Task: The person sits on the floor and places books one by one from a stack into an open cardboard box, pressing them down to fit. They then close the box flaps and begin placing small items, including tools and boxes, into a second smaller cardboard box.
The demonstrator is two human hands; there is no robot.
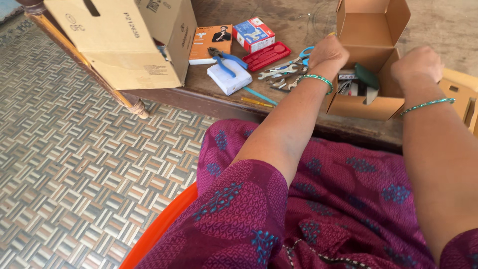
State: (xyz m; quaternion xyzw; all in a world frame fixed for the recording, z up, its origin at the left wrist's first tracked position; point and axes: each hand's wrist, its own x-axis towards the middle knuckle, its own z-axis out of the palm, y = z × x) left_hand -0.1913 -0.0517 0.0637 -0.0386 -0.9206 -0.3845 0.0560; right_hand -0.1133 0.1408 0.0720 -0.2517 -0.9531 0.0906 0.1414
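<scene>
small open box (366,107) by table edge, left hand (326,50) at flap, right hand (417,64) fisted, grip unclear; could tip off if nudged.

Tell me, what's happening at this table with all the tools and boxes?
A seated person reaches both hands toward a small open cardboard box holding a few tools. The left hand hovers at the box's left edge, over a cluster of spanners and blue-handled scissors; whether it grips anything is unclear. The right hand is closed at the box's right side. Blue-handled pliers lie on a white pad further left, near a red case and a large carton.
</scene>
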